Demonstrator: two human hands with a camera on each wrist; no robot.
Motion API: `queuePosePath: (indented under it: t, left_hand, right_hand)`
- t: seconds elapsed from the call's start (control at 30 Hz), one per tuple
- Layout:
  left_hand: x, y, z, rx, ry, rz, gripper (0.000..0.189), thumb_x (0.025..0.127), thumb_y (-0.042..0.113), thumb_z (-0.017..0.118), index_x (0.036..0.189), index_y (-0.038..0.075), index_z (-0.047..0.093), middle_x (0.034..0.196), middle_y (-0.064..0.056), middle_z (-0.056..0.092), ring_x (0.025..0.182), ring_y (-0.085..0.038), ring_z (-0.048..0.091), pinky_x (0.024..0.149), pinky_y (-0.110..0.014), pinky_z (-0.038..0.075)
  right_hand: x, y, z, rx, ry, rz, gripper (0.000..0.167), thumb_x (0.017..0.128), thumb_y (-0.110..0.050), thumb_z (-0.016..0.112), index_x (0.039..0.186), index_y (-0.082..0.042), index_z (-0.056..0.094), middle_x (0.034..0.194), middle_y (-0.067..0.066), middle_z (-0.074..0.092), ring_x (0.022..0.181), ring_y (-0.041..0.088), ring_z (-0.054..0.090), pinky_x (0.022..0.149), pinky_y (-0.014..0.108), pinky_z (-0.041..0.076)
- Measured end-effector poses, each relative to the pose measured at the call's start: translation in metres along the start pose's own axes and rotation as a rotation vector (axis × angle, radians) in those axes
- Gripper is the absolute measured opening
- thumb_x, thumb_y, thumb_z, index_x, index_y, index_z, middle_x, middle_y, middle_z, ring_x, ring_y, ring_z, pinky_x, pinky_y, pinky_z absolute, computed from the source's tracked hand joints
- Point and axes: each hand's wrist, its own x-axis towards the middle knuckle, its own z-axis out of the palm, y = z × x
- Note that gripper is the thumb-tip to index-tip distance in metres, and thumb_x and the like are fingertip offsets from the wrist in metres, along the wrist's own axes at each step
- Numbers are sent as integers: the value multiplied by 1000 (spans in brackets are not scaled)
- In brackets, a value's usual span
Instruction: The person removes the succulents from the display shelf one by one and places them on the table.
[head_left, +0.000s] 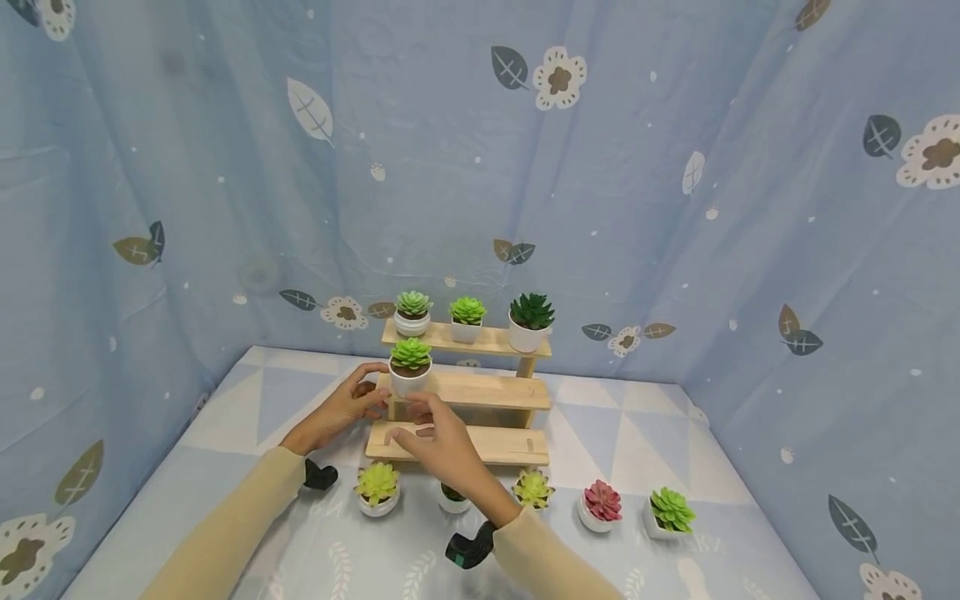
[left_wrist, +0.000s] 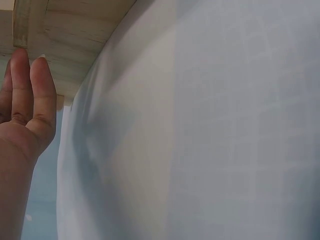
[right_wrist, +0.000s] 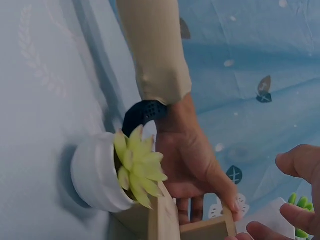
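A three-tier wooden plant stand (head_left: 491, 389) stands in the middle of the table. At the left end of its middle shelf is a bright green succulent (head_left: 411, 353) in a white pot. My left hand (head_left: 343, 410) grips this shelf end; in the right wrist view its thumb (right_wrist: 227, 195) lies over the board, other fingers below. Seen from the left wrist, those fingers (left_wrist: 42, 87) reach up under the wood. My right hand (head_left: 442, 442) is in front of the pot, its fingers loosely bent and apart, overlapping the pot's base in the head view. Nothing is in its grasp.
On the top shelf sit a pale green succulent (head_left: 412, 305), a bright green one (head_left: 468, 311) and a dark green one (head_left: 531, 312). Several more line the table in front, including a yellow-green one (head_left: 377, 483), a red one (head_left: 602, 502) and a green one (head_left: 672, 510).
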Motion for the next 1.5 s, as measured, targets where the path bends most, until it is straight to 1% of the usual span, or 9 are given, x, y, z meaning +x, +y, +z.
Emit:
queuePosePath:
  t: [0.1,0.27,0.4,0.57,0.73,0.93,1.1,1.3,1.5]
  left_hand:
    - [-1,0,0,0,-1,-7,57,105,36,63,153,25,35,122,-20,54,110,-36,59,92,-51,53]
    - [-2,1,0,5,7,-16,57,104,38,64,152,27,36,123,-20,55,111,-35,59,92,-49,53]
    - [-2,1,0,6,4,-11,56,105,38,63,152,26,35,123,-21,54,112,-37,59,91,-48,54]
    - [-2,-1,1,1,9,-8,56,105,37,62,153,25,35,123,-21,54,113,-40,58,91,-49,53]
    - [-3,-1,0,-2,12,-10,57,105,37,62,153,23,35,124,-21,54,113,-39,58,91,-50,53]
    - [-6,0,0,-2,16,-14,56,104,37,64,152,26,36,123,-20,55,112,-39,59,90,-47,54]
    - [-6,1,0,-5,25,-23,56,104,38,64,152,27,36,124,-20,55,113,-41,58,89,-47,54]
    - [-3,2,2,2,16,-25,59,104,40,63,154,26,34,126,-21,54,112,-39,58,91,-50,53]
    - [0,2,3,3,16,-29,59,104,40,62,154,27,34,125,-21,54,111,-37,59,92,-50,53]
  right_hand:
    - [4,-2,-5,-6,14,-9,62,101,-40,68,152,-12,46,137,11,58,121,25,59,99,42,52]
    - [11,-4,-13,-18,41,-5,63,100,-42,70,151,-14,46,138,14,57,121,32,59,98,38,53]
    - [16,-3,-15,-39,74,-19,58,99,-39,71,147,-14,50,136,13,59,120,29,60,97,37,53]
    - [20,-2,-16,-46,122,-64,49,99,-32,73,138,-8,55,131,15,60,117,32,60,95,42,54]
    - [24,-2,-17,-55,146,-58,48,98,-27,74,137,-9,54,130,15,60,116,32,61,95,47,54]
    - [32,2,-19,-53,174,-35,55,97,-23,76,143,-9,49,130,19,59,117,34,60,97,49,52]
    - [39,4,-21,-41,186,-7,62,95,-26,78,145,-6,48,128,18,59,115,33,60,96,51,52]
    - [46,9,-23,-81,183,46,68,93,-34,79,148,-8,47,126,14,60,110,30,63,92,43,54]
    - [54,12,-24,-99,165,29,76,92,-42,79,153,-11,44,125,10,60,110,29,63,90,41,54]
